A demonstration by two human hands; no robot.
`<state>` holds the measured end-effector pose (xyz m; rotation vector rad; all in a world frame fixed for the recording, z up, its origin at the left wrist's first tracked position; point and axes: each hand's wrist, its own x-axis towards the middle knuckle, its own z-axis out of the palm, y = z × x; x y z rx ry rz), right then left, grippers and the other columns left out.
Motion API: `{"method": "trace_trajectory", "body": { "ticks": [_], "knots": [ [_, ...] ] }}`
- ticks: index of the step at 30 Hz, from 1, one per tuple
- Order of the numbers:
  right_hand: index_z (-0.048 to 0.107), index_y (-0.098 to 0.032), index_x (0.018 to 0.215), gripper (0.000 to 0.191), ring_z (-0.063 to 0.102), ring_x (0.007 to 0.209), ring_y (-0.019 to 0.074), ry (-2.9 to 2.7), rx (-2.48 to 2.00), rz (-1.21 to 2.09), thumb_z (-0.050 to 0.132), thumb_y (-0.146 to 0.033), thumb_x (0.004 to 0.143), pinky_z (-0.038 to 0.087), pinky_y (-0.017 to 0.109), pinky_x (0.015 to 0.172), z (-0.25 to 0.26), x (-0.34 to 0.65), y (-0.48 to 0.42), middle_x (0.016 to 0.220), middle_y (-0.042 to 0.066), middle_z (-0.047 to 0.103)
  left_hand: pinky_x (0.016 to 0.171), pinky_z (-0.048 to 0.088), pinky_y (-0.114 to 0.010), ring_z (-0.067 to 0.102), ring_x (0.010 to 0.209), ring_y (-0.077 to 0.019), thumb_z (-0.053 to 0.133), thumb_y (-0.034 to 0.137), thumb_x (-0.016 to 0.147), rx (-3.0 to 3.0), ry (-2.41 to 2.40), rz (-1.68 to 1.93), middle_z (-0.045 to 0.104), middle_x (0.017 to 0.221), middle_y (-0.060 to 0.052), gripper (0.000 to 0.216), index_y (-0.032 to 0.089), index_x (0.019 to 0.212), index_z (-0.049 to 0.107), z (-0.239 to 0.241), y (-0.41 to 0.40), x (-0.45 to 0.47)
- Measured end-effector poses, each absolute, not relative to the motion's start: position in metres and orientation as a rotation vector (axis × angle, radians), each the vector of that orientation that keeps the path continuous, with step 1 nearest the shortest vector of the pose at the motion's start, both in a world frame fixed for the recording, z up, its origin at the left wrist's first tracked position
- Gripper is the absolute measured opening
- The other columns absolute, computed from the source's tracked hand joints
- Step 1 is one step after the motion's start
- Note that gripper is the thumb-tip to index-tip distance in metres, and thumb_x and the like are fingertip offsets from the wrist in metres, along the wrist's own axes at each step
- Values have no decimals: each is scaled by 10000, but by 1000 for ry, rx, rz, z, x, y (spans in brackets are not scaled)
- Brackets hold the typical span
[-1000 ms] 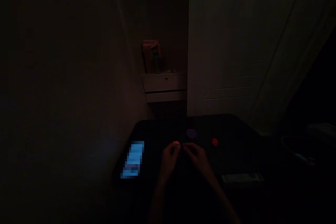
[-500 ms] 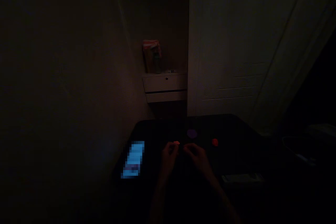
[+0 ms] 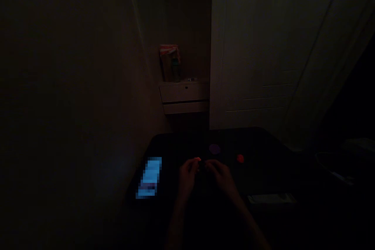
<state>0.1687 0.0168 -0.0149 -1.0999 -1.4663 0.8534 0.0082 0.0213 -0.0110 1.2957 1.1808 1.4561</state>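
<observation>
The room is very dark. My left hand (image 3: 188, 175) and my right hand (image 3: 220, 175) meet over a black table (image 3: 263, 144), fingers curled toward each other. My left fingers pinch a small orange piece (image 3: 197, 159) at their tips. The right fingertips are closed close beside it; what they hold, if anything, is lost in the dark. A small red lump (image 3: 240, 158) lies on the table to the right of my hands. Just beyond them lies a flat purple piece (image 3: 214, 149).
A lit phone screen (image 3: 150, 177) glows blue on the table's left. A pale flat object (image 3: 271, 198) lies at the right. Behind the table stands a small drawer unit (image 3: 184, 97) with a package (image 3: 169, 62) on top, next to a closed door (image 3: 263, 47).
My hands have drawn slightly closer together around the orange piece. Nothing else has moved.
</observation>
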Motion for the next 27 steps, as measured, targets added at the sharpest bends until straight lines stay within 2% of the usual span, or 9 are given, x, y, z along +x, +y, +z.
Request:
{"method": "trace_trajectory", "body": {
  "ticks": [5, 12, 18, 24, 27],
  "knots": [
    [764, -209, 982, 269, 726, 873, 255, -1464, -1121, 847, 616, -420, 905, 553, 359, 802, -14, 169, 17, 937, 73, 787, 692, 536, -292, 695, 746, -192, 754, 505, 759, 1244, 1169, 1473, 777, 886, -99, 402, 144, 934, 758, -12, 21, 8],
    [764, -214, 974, 255, 731, 936, 267, -1461, -1102, 848, 671, -425, 865, 552, 378, 861, -16, 169, 18, 999, 80, 790, 716, 526, -281, 693, 750, -186, 786, 436, 718, 1238, 1142, 1461, 757, 819, -69, 342, 144, 890, 742, -10, 19, 8],
    [765, -214, 1015, 283, 720, 965, 275, -1438, -1108, 843, 687, -425, 843, 552, 387, 870, -20, 168, 20, 1038, 93, 783, 619, 468, -254, 624, 628, -157, 761, 463, 715, 1273, 1216, 1442, 682, 661, -27, 323, 145, 745, 711, -10, 20, 8],
    [771, -216, 957, 257, 721, 927, 277, -1436, -1114, 857, 702, -431, 835, 543, 380, 845, -19, 169, 18, 989, 87, 785, 583, 446, -239, 596, 590, -145, 781, 437, 692, 1269, 1237, 1437, 642, 611, 0, 296, 156, 706, 687, -11, 19, 11],
    [772, -215, 946, 251, 717, 917, 269, -1461, -1115, 857, 693, -433, 849, 539, 363, 827, -17, 169, 17, 969, 81, 784, 604, 456, -245, 619, 625, -156, 766, 449, 723, 1279, 1241, 1423, 671, 646, -19, 306, 149, 737, 707, -12, 19, 10]
  ]
}}
